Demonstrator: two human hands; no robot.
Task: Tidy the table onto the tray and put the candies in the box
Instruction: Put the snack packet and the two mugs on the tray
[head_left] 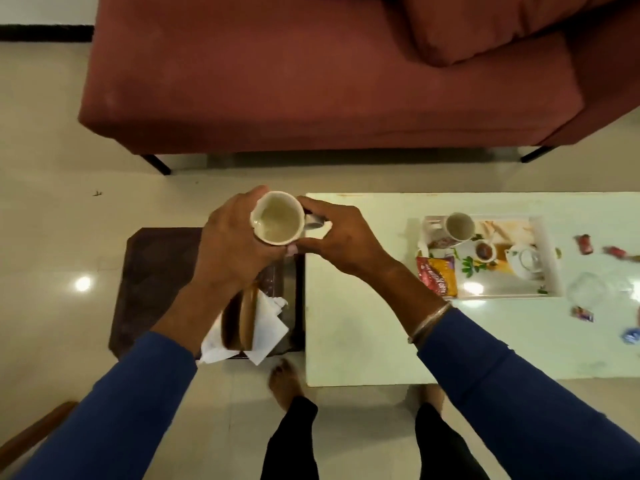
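Mug held up over the gap at the table's 9 o'clock edge, mouth up, likely in transfer to the tray. Left hand wraps its body; right hand curls at the handle side. Tray at 3 o'clock already carries another mug and a packet. Candies lie loose past it. Bare tabletop between gives a clear path.
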